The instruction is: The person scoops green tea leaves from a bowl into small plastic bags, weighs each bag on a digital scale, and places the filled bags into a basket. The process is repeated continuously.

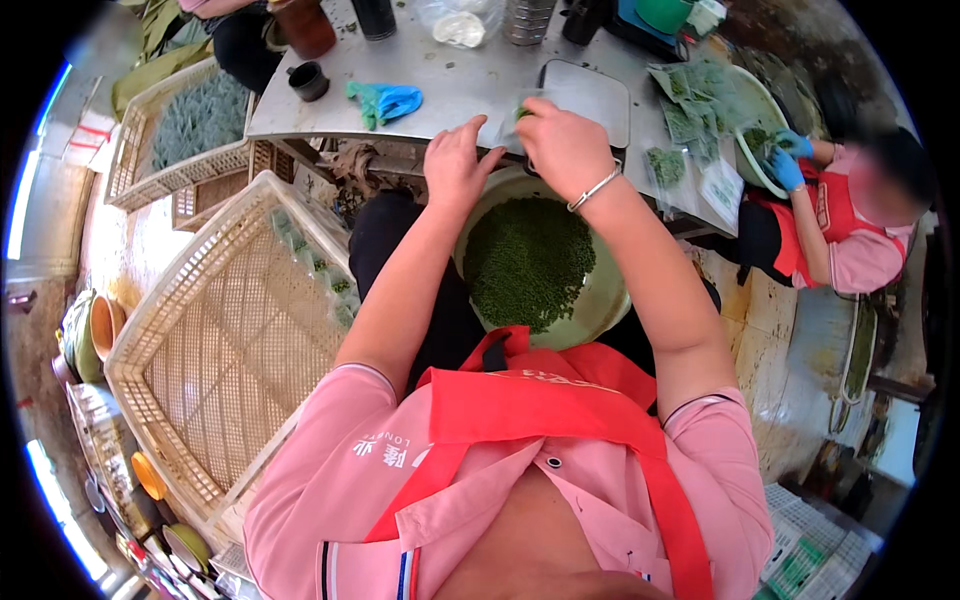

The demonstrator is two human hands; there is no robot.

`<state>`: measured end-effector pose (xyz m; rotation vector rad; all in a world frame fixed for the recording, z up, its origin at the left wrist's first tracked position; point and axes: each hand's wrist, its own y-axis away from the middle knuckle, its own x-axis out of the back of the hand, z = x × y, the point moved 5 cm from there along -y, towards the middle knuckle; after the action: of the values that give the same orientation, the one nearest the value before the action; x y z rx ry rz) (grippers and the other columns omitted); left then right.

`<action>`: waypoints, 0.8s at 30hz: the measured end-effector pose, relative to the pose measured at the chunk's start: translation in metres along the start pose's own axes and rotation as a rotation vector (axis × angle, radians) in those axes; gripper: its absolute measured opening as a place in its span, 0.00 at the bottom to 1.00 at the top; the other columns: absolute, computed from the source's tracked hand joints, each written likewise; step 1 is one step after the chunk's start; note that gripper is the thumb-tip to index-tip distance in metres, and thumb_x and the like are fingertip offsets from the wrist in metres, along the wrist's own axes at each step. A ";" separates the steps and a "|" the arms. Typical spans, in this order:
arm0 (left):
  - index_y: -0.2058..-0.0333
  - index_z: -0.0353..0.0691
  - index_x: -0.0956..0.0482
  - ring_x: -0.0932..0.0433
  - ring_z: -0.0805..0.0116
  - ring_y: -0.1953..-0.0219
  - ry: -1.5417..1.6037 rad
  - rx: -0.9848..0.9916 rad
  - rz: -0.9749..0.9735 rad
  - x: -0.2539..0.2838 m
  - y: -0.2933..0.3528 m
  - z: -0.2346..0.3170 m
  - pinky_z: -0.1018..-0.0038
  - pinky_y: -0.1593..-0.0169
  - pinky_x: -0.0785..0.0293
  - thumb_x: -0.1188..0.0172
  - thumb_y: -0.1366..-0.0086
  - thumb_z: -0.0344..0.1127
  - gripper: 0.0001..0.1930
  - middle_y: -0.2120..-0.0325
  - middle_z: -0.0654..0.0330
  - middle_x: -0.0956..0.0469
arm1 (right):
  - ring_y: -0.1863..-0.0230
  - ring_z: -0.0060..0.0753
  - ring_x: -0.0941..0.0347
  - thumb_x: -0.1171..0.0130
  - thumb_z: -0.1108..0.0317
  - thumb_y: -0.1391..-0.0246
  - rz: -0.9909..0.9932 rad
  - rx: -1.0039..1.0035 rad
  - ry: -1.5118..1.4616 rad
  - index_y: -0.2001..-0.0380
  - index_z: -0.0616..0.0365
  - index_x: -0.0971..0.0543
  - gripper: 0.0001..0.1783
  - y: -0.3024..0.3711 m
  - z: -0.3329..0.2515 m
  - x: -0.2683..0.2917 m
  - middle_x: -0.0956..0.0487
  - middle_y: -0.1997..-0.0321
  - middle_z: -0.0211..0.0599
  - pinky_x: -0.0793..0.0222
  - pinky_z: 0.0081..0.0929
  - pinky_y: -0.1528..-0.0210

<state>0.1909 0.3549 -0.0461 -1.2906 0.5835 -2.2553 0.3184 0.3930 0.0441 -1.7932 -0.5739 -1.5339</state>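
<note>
Sm. clear plastic bag w/ green contents (pixel 521 113): at near edge of bench, just beside L side of flat silver metal tray; partly hidden by fingers, can't tell if it touches bench. R hand (pixel 565 145) pinches it betw. thumb & fingertips; silver bracelet (pixel 595 188) on that wrist. L hand (pixel 458 165) near bag, apart from it: thumb spread wide from fingers, fingers slightly bent.

Below hands, betw. knees: round pale-green plastic basin (pixel 603 303), lg. heap of sm. green grains (pixel 527 262) in it.

Bench (pixel 450 90): grey, metal top. On it: the tray (pixel 592 105); crumpled blue & teal thing, approx. glove-like (pixel 385 102); sm. dark cup (pixel 308 82); red-brown jar (pixel 303 27); clear bag w/ white contents (pixel 460 30). R end: pile of clear bags w/ green contents (pixel 702 95).

L of person: lg. beige plastic mesh crate (pixel 235 360), row of sm. clear bags (pixel 318 262) along its R side. Beyond, 2nd beige crate (pixel 185 178), densely packed w/ grey-green bags (pixel 200 118).

Far R: co-worker in pink shirt & red apron (pixel 855 215), blue-gloved hands (pixel 788 170) in pale basin (pixel 768 100) w/ greens.
</note>
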 end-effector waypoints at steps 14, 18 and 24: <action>0.52 0.45 0.29 0.21 0.53 0.72 -0.001 0.039 -0.148 -0.017 0.013 0.003 0.61 0.70 0.27 0.38 0.50 0.42 0.25 0.70 0.54 0.21 | 0.58 0.45 0.24 0.51 0.70 0.50 -0.234 -0.094 -0.169 0.62 0.53 0.22 0.13 0.017 -0.016 -0.034 0.26 0.53 0.43 0.27 0.39 0.59; 0.51 0.45 0.29 0.21 0.53 0.72 -0.099 -0.011 -0.200 -0.023 0.016 0.003 0.62 0.71 0.27 0.38 0.50 0.42 0.26 0.71 0.54 0.21 | 0.54 0.43 0.25 0.49 0.70 0.51 -0.333 -0.119 -0.071 0.62 0.56 0.21 0.13 0.011 -0.011 -0.073 0.26 0.52 0.42 0.27 0.37 0.56; 0.51 0.47 0.29 0.21 0.51 0.66 0.052 0.258 -0.239 -0.025 0.009 0.001 0.63 0.62 0.26 0.40 0.45 0.54 0.27 0.65 0.52 0.20 | 0.58 0.38 0.24 0.42 0.72 0.54 0.037 -0.150 -1.116 0.55 0.52 0.22 0.19 0.089 0.040 0.009 0.26 0.47 0.41 0.28 0.24 0.56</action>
<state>0.2050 0.3620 -0.0674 -1.2276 0.1522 -2.4655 0.4113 0.3635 0.0311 -2.6787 -0.9184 -0.4156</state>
